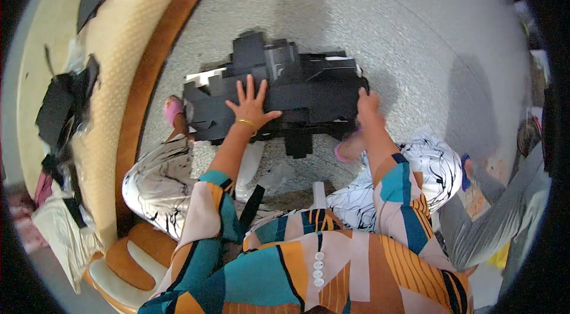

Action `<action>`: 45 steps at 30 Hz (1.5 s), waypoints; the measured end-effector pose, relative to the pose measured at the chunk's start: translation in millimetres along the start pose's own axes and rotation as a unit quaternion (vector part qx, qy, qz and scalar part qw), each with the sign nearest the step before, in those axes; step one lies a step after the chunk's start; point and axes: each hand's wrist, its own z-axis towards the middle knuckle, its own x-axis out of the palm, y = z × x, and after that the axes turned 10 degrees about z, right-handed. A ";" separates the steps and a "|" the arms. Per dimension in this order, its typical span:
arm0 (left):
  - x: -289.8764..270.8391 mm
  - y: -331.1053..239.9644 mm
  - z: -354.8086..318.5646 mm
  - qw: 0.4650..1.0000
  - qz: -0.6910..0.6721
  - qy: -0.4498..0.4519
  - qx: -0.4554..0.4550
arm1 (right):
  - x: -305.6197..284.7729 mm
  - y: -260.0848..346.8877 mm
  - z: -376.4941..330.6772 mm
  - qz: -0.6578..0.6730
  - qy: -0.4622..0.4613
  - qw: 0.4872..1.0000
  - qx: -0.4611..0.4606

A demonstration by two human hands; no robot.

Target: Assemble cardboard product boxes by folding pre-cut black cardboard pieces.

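Note:
In front of me lies a wide, uneven pile of flat black pieces (314, 97), overlapping one another, with a few white edges showing among them. I cannot tell what they are made of. My left hand (254, 111), a gold-coloured bangle at its wrist, rests palm down on the pile with its fingers spread. At the right end of the pile, my right hand (368, 106) is closed on the edge of a black piece (363, 85). A loose black strip (252, 207) and a white strip (319, 195) lie near my lap.
A cream padded seat with a brown wooden frame (155, 64) runs along the left. Black cloth-like pieces (62, 100) and pale fabric (62, 225) lie on it. Grey speckled floor (380, 23) stretches beyond the pile. Grey sheeting (504, 213) is at the right, near another foot (466, 171).

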 end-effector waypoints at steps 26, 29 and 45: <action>35.8 7.7 25.2 0.996 -0.012 0.092 -0.012 | 45.7 26.8 -32.7 -0.332 -0.118 0.884 -0.308; 34.6 6.7 27.0 0.995 -0.015 0.094 -0.006 | 53.8 32.6 -55.2 -0.212 -0.039 0.931 -0.296; 36.0 7.9 28.2 0.996 -0.023 0.092 0.000 | 108.6 25.6 -53.6 -0.338 0.051 0.900 -0.270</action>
